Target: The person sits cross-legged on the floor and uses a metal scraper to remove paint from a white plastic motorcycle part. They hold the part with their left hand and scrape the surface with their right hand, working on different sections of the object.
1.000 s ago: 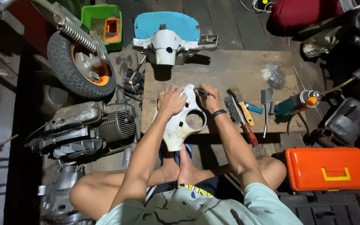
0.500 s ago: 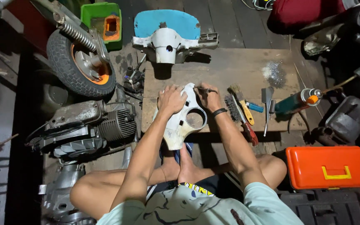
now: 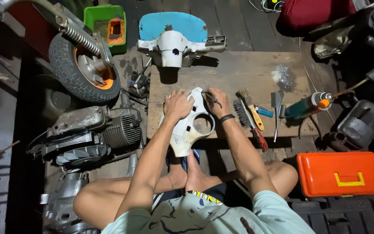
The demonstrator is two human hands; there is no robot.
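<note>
Pressing down with my left hand [image 3: 177, 105], I pin the white scooter cover [image 3: 190, 126] to the wooden board [image 3: 247, 78]. My right hand [image 3: 215, 99] pinches a small dark tool [image 3: 213, 100] at its one-o'clock edge; brushes [image 3: 249, 113] lie toward three o'clock.

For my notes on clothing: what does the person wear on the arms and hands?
Both arms are bare up to short pale sleeves. The left hand has no glove and no band. The right hand is also ungloved; a dark wristband circles its wrist.

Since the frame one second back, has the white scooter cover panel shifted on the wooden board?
No. The white scooter cover panel sits at the same spot against the wire brush and the wooden board edge, with both hands on it as before.
</note>
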